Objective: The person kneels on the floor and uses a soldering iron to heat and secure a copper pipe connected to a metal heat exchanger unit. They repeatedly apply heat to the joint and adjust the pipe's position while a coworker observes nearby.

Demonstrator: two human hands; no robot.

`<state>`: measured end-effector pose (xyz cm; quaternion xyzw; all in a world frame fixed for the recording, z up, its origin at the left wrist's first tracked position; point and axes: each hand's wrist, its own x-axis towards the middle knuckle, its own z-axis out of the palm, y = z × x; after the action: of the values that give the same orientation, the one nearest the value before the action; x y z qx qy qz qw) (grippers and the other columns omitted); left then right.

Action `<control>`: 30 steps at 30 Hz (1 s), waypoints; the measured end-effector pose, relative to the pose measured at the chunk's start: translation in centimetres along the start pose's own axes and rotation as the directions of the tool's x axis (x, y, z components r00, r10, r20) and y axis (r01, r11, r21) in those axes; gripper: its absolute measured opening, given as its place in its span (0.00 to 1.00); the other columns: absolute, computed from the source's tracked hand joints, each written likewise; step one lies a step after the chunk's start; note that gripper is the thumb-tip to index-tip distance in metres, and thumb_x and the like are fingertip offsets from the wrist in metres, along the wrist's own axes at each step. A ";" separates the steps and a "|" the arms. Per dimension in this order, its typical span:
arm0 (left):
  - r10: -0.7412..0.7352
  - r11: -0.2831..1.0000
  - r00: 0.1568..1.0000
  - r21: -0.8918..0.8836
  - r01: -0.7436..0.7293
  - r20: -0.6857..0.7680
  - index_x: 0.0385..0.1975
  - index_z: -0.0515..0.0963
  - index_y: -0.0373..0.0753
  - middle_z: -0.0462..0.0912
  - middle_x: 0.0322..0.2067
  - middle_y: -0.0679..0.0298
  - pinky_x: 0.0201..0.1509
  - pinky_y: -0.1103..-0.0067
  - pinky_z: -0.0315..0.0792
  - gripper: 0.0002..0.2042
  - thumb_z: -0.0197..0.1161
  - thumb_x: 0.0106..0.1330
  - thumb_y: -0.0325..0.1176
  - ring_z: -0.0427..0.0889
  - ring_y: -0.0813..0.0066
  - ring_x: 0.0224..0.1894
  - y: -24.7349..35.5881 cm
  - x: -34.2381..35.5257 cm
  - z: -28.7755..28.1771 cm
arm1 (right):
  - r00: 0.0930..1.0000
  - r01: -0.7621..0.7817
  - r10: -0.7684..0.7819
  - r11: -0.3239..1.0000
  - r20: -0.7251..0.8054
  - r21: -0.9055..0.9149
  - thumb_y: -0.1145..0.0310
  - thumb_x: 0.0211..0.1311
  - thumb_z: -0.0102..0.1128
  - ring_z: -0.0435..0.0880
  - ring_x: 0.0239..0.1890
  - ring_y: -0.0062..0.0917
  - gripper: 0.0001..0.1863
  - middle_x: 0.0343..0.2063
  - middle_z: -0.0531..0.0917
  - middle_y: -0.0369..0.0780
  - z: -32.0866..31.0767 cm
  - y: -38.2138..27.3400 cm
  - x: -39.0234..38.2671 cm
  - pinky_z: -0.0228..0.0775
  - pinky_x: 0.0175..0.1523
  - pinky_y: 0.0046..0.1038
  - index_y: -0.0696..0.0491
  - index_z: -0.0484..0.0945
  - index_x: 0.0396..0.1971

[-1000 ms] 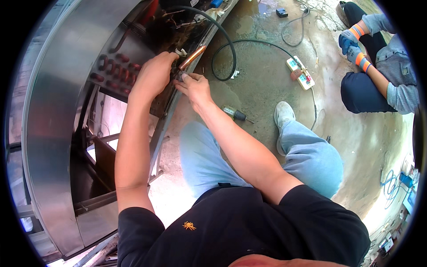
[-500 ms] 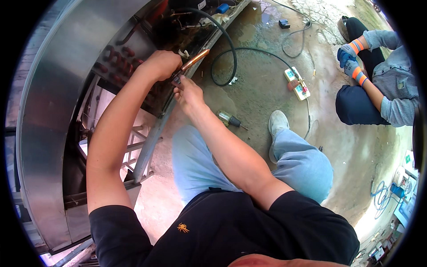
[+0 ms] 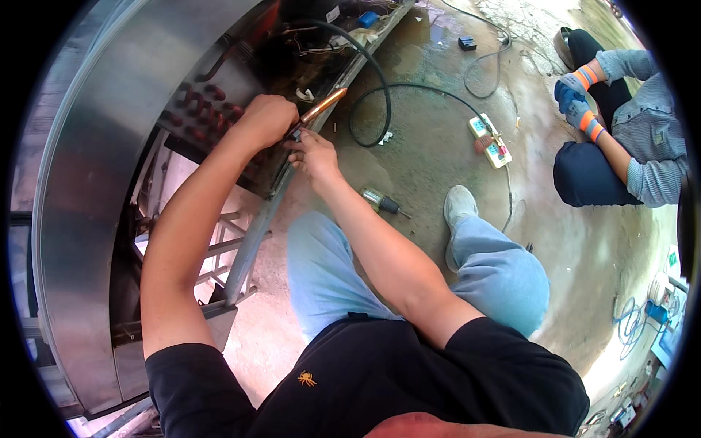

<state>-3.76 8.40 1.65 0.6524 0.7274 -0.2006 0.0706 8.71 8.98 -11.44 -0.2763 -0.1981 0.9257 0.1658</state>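
Concrete floor (image 3: 423, 157), metal cabinet (image 3: 80, 219) alongside. Our right hand (image 3: 314, 155) pinches a small dark part (image 3: 296, 135) by the copper tube (image 3: 325, 106); our left hand (image 3: 270, 119) curls nearby, grip hidden, we cannot tell.

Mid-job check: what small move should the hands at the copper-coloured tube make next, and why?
Probably steady the near end of the shiny, copper-coloured, tapered tube with the right grip. That grip and the curled left grip both sit by that end, while the pointed far end sticks out with neither on it. What the left one holds is hidden, so that's my judgement.
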 end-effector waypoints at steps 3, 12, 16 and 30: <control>0.039 0.999 0.997 -0.010 -0.040 -0.064 0.29 0.87 0.42 0.86 0.30 0.52 0.44 0.59 0.78 0.07 0.66 0.52 0.26 0.85 0.48 0.38 -0.5 1.0 1.0 | 0.987 0.149 -0.153 0.986 -0.051 -0.079 0.60 0.80 0.50 0.79 0.22 0.19 0.18 0.31 0.86 0.44 -0.2 1.0 1.4 0.74 0.26 0.22 0.58 0.77 0.54; 0.026 0.996 0.997 -0.084 -0.032 -0.072 0.32 0.88 0.40 0.86 0.30 0.51 0.47 0.60 0.78 0.11 0.67 0.46 0.23 0.85 0.50 0.40 0.6 -0.5 -0.4 | 0.855 0.425 -0.511 0.785 -0.084 -0.450 0.76 0.70 0.57 0.84 0.22 0.25 0.07 0.24 0.84 0.42 0.7 2.0 -0.5 0.76 0.29 0.31 0.59 0.71 0.43; -0.075 0.988 0.997 -0.135 0.070 -0.034 0.32 0.88 0.39 0.87 0.34 0.51 0.49 0.61 0.78 0.11 0.67 0.47 0.22 0.86 0.50 0.42 1.5 -0.4 -1.1 | 0.826 0.468 -0.563 0.719 -0.035 -0.515 0.76 0.69 0.59 0.84 0.23 0.27 0.07 0.24 0.84 0.42 0.4 2.2 -1.0 0.75 0.31 0.32 0.58 0.71 0.42; -0.150 0.973 0.987 -0.187 0.139 -0.049 0.28 0.87 0.40 0.86 0.30 0.49 0.46 0.59 0.80 0.06 0.66 0.51 0.22 0.86 0.48 0.39 0.2 -1.9 1.1 | 0.991 0.003 0.008 0.997 -0.131 0.080 0.66 0.72 0.62 0.87 0.31 0.28 0.14 0.34 0.85 0.42 0.3 3.9 1.7 0.86 0.36 0.31 0.61 0.77 0.49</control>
<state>-3.52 6.27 1.28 0.5945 0.7901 -0.1172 0.0926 6.45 6.21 -13.79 -0.3299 -0.1493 0.9129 0.1882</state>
